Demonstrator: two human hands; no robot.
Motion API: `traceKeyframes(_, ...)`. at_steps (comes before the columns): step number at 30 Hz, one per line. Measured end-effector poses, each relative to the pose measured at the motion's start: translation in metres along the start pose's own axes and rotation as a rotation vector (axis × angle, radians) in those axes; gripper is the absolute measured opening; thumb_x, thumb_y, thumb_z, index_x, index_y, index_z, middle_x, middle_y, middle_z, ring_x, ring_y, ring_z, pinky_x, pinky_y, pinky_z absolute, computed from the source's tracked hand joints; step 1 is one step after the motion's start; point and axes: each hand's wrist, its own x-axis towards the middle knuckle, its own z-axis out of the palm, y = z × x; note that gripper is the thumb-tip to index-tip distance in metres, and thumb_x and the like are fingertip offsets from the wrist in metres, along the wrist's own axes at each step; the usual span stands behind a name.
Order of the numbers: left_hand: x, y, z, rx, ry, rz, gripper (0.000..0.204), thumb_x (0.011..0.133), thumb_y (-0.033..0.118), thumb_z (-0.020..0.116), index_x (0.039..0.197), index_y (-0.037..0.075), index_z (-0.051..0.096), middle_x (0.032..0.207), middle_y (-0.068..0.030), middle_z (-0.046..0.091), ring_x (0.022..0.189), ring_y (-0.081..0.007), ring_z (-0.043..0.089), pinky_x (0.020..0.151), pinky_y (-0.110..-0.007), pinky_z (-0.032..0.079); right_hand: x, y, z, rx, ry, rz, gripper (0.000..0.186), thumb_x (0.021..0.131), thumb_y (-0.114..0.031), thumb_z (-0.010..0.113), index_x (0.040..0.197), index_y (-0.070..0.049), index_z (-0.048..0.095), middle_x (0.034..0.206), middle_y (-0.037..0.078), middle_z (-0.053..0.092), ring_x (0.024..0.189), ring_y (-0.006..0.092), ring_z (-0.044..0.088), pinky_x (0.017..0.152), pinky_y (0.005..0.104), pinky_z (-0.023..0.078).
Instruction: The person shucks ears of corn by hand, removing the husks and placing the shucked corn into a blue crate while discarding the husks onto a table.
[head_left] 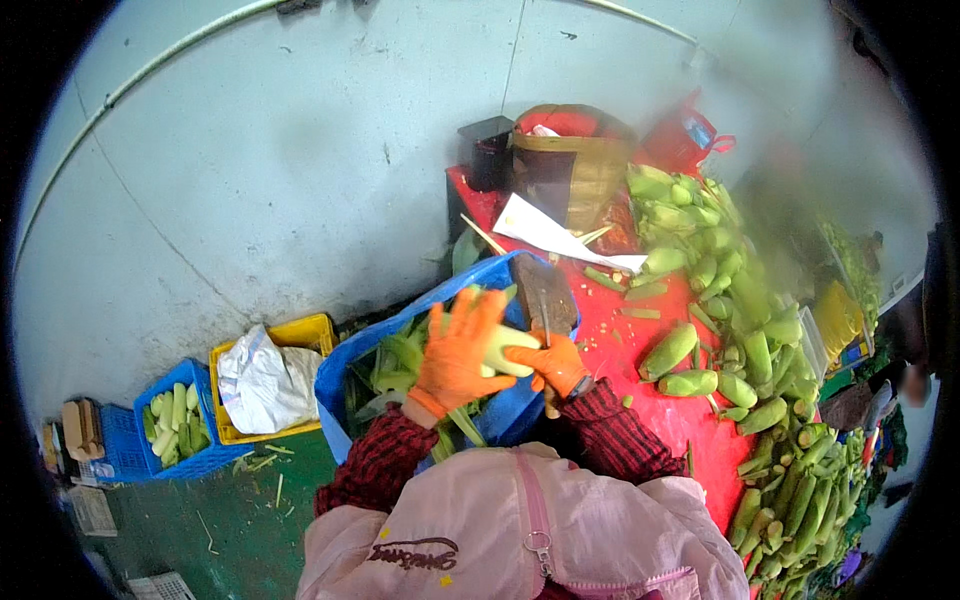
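Both my hands wear orange gloves and meet over a blue bin (340, 360) lined with blue plastic and holding green husks (400, 355). My left hand (455, 350) is around a pale, partly husked ear of corn (508, 350), its fingers spread across the husk. My right hand (556, 366) is closed around a knife (545, 318), its blade pointing away from me and its wooden handle end showing below the fist. The right thumb touches the tip of the ear. Behind the blade a dark wooden block (553, 285) rests at the bin's right edge.
On the red table (610, 365) to the right lie loose ears (668, 352) and a large heap of unhusked corn (760, 350). A woven bag (575, 160) stands at the back. Left are a yellow crate (320, 328) with a white sack and a blue crate (205, 462) of trimmed ears.
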Motion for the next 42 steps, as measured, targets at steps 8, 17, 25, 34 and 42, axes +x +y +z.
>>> traceKeyframes(8, -0.026, -0.020, 0.058, -0.718, 0.054, -0.306, 0.098, 0.068, 0.038, 0.087, 0.146, 0.000, 0.041, 0.117, -0.0210, 0.066, 0.108, -0.0336, 0.066, 0.092, -0.037, 0.052, -0.022, 0.039, 0.002, 0.276, -0.229, 0.011, 0.035, 0.096, -0.036, 0.064, 0.110, -0.004, 0.071, 0.078, 0.007, 0.070, 0.049, 0.0110, 0.056, 0.045, 0.0242, 0.045)
traceKeyframes(17, -0.021, -0.002, 0.022, -0.838, -0.188, -0.425, 0.071, 0.068, 0.029, 0.088, 0.127, 0.002, 0.059, 0.113, -0.0112, 0.070, 0.099, -0.0190, 0.068, 0.088, -0.032, 0.053, -0.006, 0.032, -0.011, -0.746, -0.065, -0.503, 0.041, 0.095, -0.027, 0.055, 0.132, -0.010, 0.061, 0.084, 0.013, 0.068, 0.065, 0.0280, 0.066, 0.058, 0.0407, 0.053)
traceKeyframes(25, -0.034, -0.010, 0.041, -1.084, -0.184, -0.429, 0.066, 0.067, 0.028, 0.090, 0.122, 0.003, 0.062, 0.103, -0.0067, 0.072, 0.091, -0.0154, 0.069, 0.083, -0.031, 0.054, 0.027, 0.035, -0.012, -0.990, -0.036, -0.751, 0.055, 0.082, -0.022, 0.063, 0.136, -0.011, 0.057, 0.092, 0.013, 0.070, 0.081, 0.0348, 0.068, 0.067, 0.0460, 0.054)
traceKeyframes(34, -0.043, -0.004, 0.048, -0.954, -0.274, -0.454, 0.069, 0.067, 0.028, 0.091, 0.123, 0.001, 0.061, 0.099, -0.0071, 0.074, 0.088, -0.0148, 0.071, 0.080, -0.030, 0.056, 0.048, 0.096, -0.016, -0.849, 0.042, -0.722, 0.060, 0.080, -0.012, 0.063, 0.139, -0.016, 0.056, 0.089, 0.012, 0.069, 0.079, 0.0328, 0.068, 0.068, 0.0432, 0.054)
traceKeyframes(42, -0.017, -0.015, 0.011, -1.325, -0.279, -0.426, 0.063, 0.072, 0.015, 0.085, 0.128, 0.001, 0.060, 0.115, -0.0065, 0.068, 0.101, -0.0158, 0.066, 0.093, -0.031, 0.051, -0.012, 0.091, -0.059, -0.456, 0.204, -0.192, 0.044, 0.095, -0.035, 0.063, 0.136, -0.018, 0.061, 0.086, 0.016, 0.071, 0.065, 0.0203, 0.069, 0.061, 0.0354, 0.055)
